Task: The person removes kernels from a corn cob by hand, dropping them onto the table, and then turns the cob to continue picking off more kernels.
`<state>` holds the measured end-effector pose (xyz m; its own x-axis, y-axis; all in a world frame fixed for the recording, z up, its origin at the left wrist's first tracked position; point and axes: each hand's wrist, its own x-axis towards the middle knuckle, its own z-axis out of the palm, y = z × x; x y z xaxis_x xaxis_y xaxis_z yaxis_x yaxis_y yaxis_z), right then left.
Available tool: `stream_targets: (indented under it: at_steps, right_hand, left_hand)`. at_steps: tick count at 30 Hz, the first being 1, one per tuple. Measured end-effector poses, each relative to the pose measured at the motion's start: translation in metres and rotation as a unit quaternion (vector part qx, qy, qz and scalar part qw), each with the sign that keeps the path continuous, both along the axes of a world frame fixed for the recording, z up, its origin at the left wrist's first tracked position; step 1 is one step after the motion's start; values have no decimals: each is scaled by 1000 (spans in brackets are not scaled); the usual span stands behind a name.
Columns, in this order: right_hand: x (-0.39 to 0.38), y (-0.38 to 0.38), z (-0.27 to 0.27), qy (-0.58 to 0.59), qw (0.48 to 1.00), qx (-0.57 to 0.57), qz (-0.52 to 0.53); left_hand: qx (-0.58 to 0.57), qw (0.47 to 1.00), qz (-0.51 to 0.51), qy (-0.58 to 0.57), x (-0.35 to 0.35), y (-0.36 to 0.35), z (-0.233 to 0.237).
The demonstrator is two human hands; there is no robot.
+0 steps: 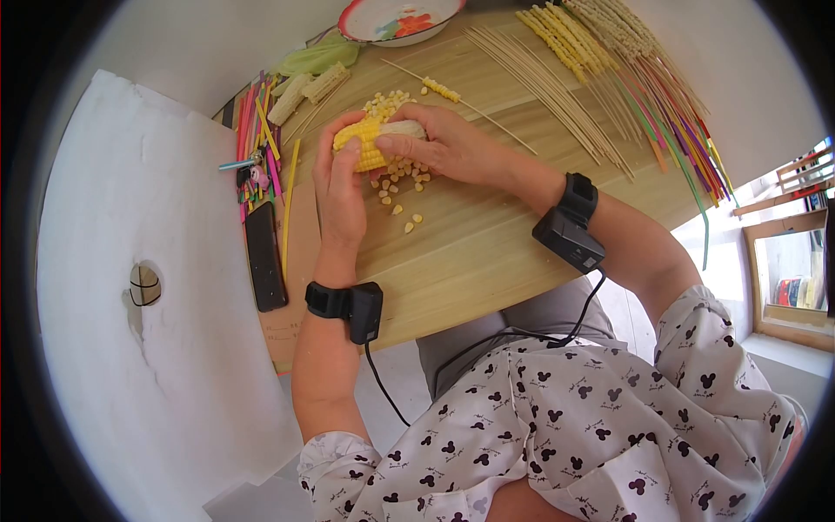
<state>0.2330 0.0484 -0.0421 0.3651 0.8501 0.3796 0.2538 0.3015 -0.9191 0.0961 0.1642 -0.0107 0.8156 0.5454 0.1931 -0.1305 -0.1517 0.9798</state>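
Corn cob [367, 139] sits just above the wooden table [487, 252], near its far-left part, held between both hands. It is half stripped: yellow kernels remain on the left end, and the right end looks pale and bare.

Left hand [339, 196] is closed around the yellow end, with the thumb pressed on the kernels and the fingers curled under. Right hand [444, 143] is closed over the pale end, fingers wrapped across the top. Both grips are tight on the cob, with no gap visible.

Loose kernels [402, 187] are scattered on the table directly under and just in front of the cob, with a small pile [385, 103] behind it.

Around it:
- A single skewer [441, 89] with a few kernels threaded on lies just behind the right hand.
- Plain skewers [539, 87] are fanned out at far centre; loaded skewers [578, 35] and coloured sticks [683, 139] lie to their right.
- Two stripped cobs [306, 91] lie far left, with a green husk [317, 56] behind them.
- A patterned bowl [361, 30] stands at the far edge.
- More coloured sticks [259, 130] and a dark phone [265, 257] lie along the left edge, well apart from the hands.

Black wrist units are strapped on both arms, left [348, 304] and right [570, 228], each with a cable running down.
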Motion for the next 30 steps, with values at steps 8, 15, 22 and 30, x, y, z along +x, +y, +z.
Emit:
stream_targets:
  at_steps: [8,15,22,30]
  right_hand:
    - [-1,-9,16,35,997,-69,29]
    - [0,-6,13,102,993,-43,45]
    - [0,-9,22,214,974,-69,36]
    - [5,-4,15,297,949,-95,41]
  left_hand:
    - [-71,996,-13,-49,2,-2,2]
    - [-64,997,-28,-31,1,5,-3]
    - [-12,998,7,-66,3,-4,-2]
    - [154,986,24,-55,2,-8,0]
